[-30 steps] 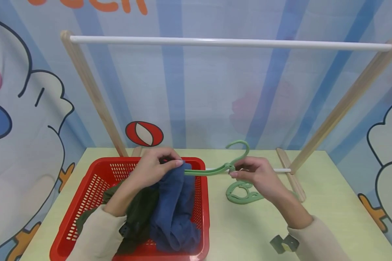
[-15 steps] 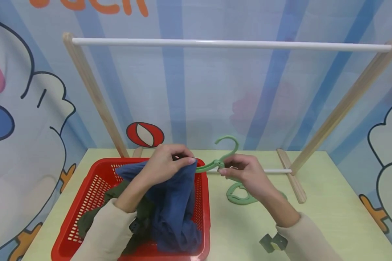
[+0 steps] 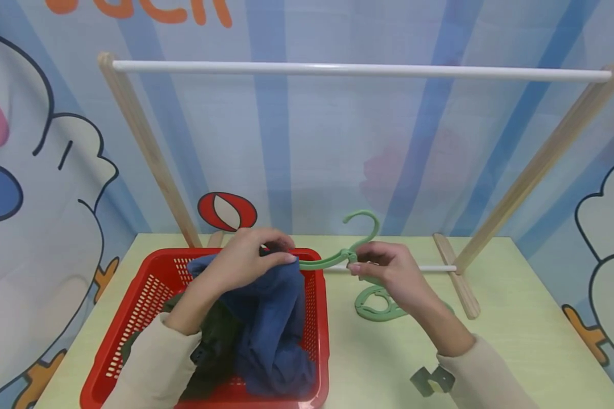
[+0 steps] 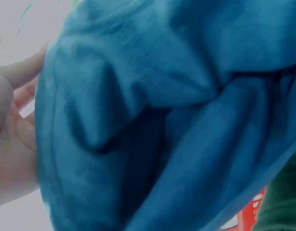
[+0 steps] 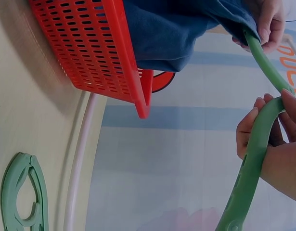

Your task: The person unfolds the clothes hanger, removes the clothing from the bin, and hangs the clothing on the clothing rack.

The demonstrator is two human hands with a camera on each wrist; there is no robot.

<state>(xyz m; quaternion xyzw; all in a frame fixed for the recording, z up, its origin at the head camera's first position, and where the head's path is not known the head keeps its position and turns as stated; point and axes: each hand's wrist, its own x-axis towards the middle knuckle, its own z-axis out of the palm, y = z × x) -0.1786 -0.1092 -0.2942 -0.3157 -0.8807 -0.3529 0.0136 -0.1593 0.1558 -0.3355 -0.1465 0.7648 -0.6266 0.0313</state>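
Observation:
My left hand point(image 3: 251, 258) pinches a blue garment point(image 3: 276, 329) by its upper edge, thumb on the near side. The cloth hangs down into the red basket point(image 3: 323, 341). One arm of a green plastic hanger point(image 3: 327, 263) runs into the cloth beside the left thumb, its end hidden. My right hand point(image 3: 391, 270) grips the hanger just below its hook, which points up. In the right wrist view, the other hanger arm point(image 5: 253, 159) slopes out past the right fingers. Folds of the blue garment point(image 4: 90, 120) fill most of the left wrist view.
A dark green garment point(image 3: 212, 352) lies in the basket under my left forearm. Another green hanger point(image 3: 373, 315), folded, lies on the table behind my right wrist. A wooden rack with a white top bar point(image 3: 363, 69) stands at the back against a printed backdrop.
The hanger and my right hand have shifted left, and less of the hanger arm shows outside the blue cloth. My left hand moved right with the cloth, then back left.

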